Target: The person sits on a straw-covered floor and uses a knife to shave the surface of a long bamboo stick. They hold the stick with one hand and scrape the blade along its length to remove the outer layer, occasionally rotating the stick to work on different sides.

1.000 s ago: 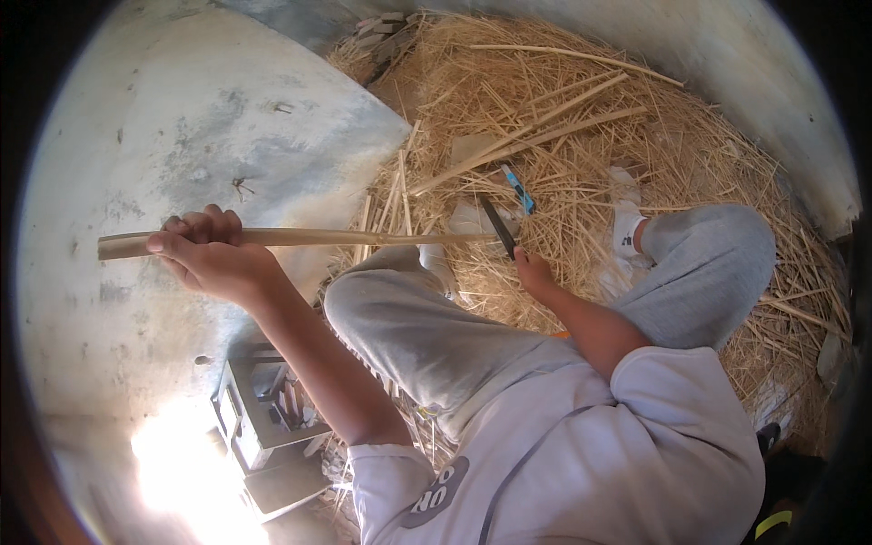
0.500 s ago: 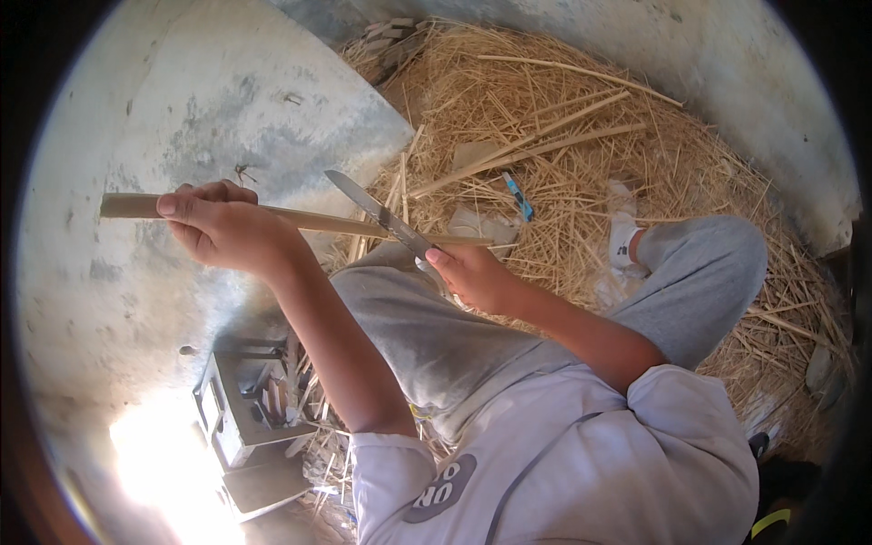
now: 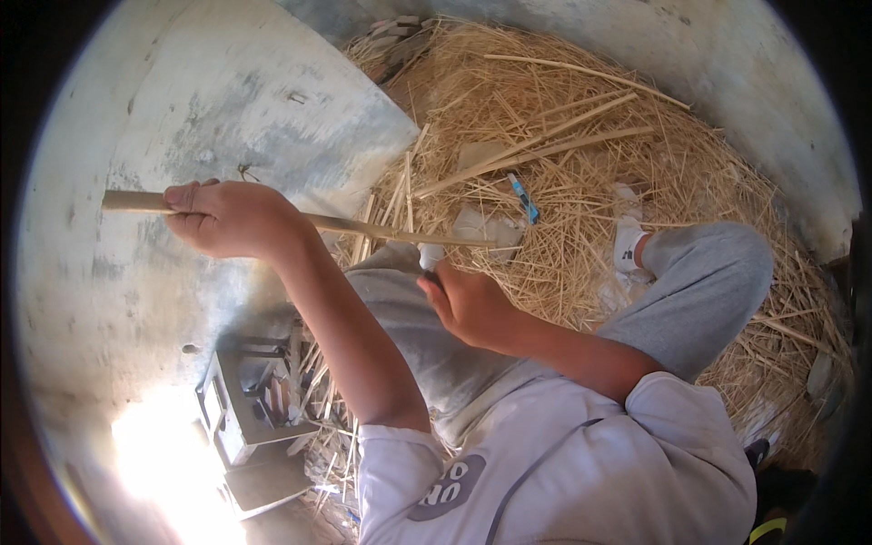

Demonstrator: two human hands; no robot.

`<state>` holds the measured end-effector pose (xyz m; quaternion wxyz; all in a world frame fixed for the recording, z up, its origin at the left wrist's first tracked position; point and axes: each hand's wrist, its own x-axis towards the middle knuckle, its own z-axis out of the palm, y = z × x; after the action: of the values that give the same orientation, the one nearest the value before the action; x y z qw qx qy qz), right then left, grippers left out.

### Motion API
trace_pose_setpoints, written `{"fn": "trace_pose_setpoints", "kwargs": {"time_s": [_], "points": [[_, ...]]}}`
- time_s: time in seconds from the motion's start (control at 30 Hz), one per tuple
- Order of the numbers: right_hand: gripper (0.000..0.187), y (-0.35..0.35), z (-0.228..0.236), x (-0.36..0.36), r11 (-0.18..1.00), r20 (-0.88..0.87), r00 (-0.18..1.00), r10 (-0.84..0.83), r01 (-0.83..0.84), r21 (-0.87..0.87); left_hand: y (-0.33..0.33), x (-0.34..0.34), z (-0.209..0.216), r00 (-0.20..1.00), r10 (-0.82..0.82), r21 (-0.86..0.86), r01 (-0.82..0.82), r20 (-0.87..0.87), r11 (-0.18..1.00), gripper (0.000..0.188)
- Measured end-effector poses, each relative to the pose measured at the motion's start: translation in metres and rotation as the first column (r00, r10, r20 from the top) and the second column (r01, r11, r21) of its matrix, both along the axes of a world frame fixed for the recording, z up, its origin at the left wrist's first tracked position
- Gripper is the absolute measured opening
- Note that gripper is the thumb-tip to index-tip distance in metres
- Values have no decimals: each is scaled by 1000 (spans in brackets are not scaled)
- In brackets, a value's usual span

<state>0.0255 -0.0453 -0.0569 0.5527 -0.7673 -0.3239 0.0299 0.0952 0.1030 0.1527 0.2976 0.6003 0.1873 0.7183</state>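
My left hand (image 3: 232,218) is closed around a long bamboo strip (image 3: 363,227) near its left end, holding it nearly level, its far end sloping slightly down to the right. My right hand (image 3: 468,304) is closed on a knife, of which only a white part (image 3: 431,255) shows above the fingers, close under the strip. The blade cannot be made out now. Whether the knife touches the strip, I cannot tell. Below the strip are my bent legs in grey trousers (image 3: 427,318).
Straw-like shavings (image 3: 563,200) cover the floor ahead, with longer bamboo strips (image 3: 581,141) and a blue cutter-like tool (image 3: 523,200) on them. A weathered wall (image 3: 227,109) stands left. A grey metal box frame (image 3: 245,418) sits at lower left, beside bright light.
My right hand has turned and moved slightly lower, and the knife's blade, earlier seen crossing the strip, is no longer visible. The strip's held end has lifted slightly.
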Motion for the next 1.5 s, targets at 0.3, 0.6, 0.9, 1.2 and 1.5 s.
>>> {"fn": "trace_pose_setpoints", "kwargs": {"time_s": [0.3, 0.6, 0.9, 1.2, 1.5], "points": [[41, 4, -17, 7, 997, -145, 987, -73, 73, -6, -39, 8, 4, 999, -27, -37, 26, -40, 999, 31], [37, 2, 13, 10, 998, -55, 997, -54, 51, -42, -20, 14, -3, 990, 134, 16, -134, -31, 991, 30], [40, -4, 11, 8, 999, -205, 977, -51, 46, -28, -36, 14, -5, 989, 151, 73, -150, -7, 986, 29], [37, 10, -19, 19, 996, -102, 993, -54, 46, -75, -35, 10, -1, 992, 125, -24, -125, -9, 992, 29], [39, 10, 6, 20, 997, -180, 980, -81, 77, -28, -31, 20, 1, 995, 99, -10, -99, -23, 995, 25]]}}
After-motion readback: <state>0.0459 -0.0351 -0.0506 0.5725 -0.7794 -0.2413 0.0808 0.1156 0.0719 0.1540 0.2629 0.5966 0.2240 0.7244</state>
